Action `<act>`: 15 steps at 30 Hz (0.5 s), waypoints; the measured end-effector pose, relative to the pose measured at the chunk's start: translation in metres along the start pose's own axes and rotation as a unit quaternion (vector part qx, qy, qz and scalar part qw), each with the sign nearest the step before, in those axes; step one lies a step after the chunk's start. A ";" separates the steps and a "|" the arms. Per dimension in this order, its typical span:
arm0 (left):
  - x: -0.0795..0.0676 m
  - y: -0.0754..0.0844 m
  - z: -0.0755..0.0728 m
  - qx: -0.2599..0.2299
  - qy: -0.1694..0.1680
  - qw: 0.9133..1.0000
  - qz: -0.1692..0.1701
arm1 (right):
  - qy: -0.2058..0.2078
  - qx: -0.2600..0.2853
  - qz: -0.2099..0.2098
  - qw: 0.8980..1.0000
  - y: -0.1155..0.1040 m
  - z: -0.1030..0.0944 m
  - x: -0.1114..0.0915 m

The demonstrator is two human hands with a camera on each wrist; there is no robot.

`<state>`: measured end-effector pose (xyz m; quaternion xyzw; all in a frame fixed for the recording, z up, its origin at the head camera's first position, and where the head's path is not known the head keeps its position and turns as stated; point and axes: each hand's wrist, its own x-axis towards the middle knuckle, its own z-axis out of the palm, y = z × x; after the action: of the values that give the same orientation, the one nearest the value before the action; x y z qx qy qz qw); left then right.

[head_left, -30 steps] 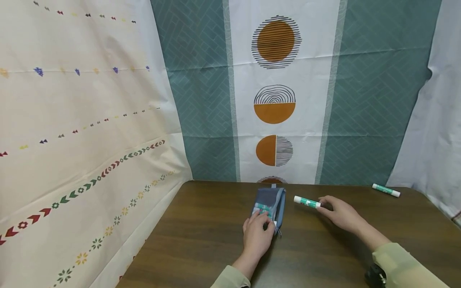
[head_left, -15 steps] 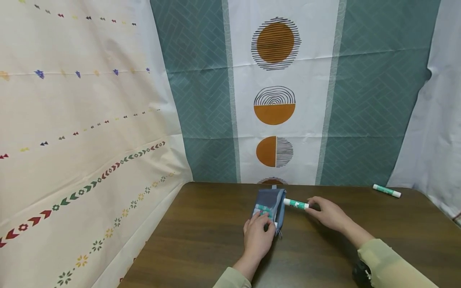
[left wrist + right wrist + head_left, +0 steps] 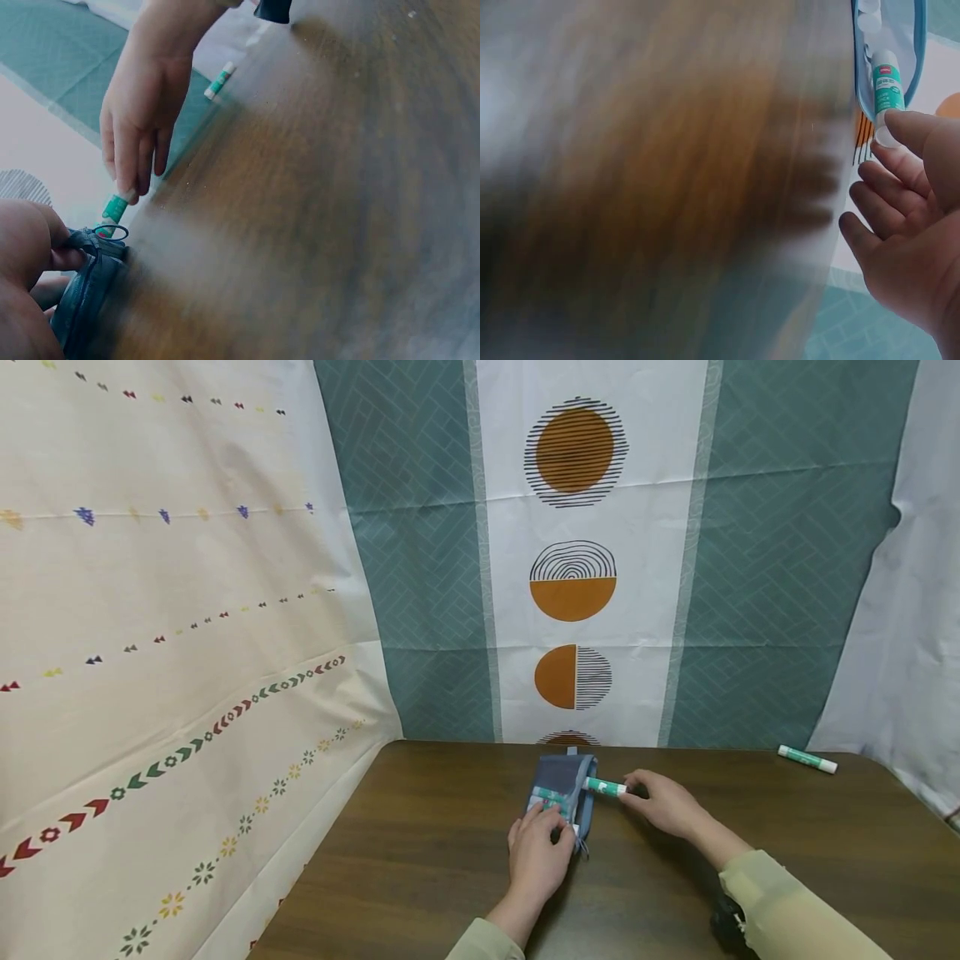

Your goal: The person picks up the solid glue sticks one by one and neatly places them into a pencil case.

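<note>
A blue zip pouch (image 3: 560,770) lies on the table, with glue sticks (image 3: 551,796) showing through its see-through side. My left hand (image 3: 538,853) grips the pouch at its near end, thumb and fingers on either side of the edge in the left wrist view. Between thumb and forefinger, my right hand (image 3: 663,807) pinches a green-and-white glue stick (image 3: 887,86) by one end. The stick's far end enters the pouch's open side. White ends of other sticks (image 3: 869,20) show inside the opening in the right wrist view.
Another glue stick (image 3: 807,759) lies near the back right corner of the brown wooden table (image 3: 420,843). Behind the table hangs a green and white curtain (image 3: 585,518); a cream patterned cloth (image 3: 187,610) hangs at the left.
My right hand has moved left with the glue stick, from a gap beside the pouch to its opening. The left hand and pouch have stayed in place.
</note>
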<state>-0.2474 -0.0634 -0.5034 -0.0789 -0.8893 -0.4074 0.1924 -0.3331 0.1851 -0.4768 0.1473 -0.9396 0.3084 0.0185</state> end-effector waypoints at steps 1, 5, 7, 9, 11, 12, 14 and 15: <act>0.000 0.000 0.000 0.002 0.001 1.000 0.002 | 0.000 0.000 -0.001 1.000 -0.001 0.001 0.001; 0.002 0.000 0.001 0.003 -0.001 1.000 -0.001 | 0.002 0.002 -0.009 1.000 -0.002 0.007 0.006; 0.003 0.000 0.002 0.005 -0.003 1.000 -0.003 | 0.003 0.003 -0.010 1.000 -0.003 0.010 0.009; 0.003 0.000 0.002 0.006 -0.004 1.000 -0.003 | 0.004 0.003 -0.008 1.000 -0.004 0.012 0.011; 0.003 0.000 0.002 0.010 -0.004 1.000 -0.001 | 0.004 0.004 -0.008 1.000 -0.005 0.014 0.013; 0.003 0.000 0.001 0.009 -0.005 1.000 -0.002 | 0.003 0.005 -0.006 1.000 -0.006 0.015 0.014; 0.003 0.000 0.001 0.009 -0.007 1.000 -0.003 | 0.002 0.009 -0.002 1.000 -0.007 0.017 0.015; 0.003 -0.001 0.001 0.010 -0.008 1.000 -0.003 | 0.001 0.010 -0.001 1.000 -0.008 0.017 0.016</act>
<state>-0.2507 -0.0630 -0.5034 -0.0772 -0.8948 -0.3990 0.1850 -0.3449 0.1644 -0.4840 0.1479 -0.9362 0.3184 0.0181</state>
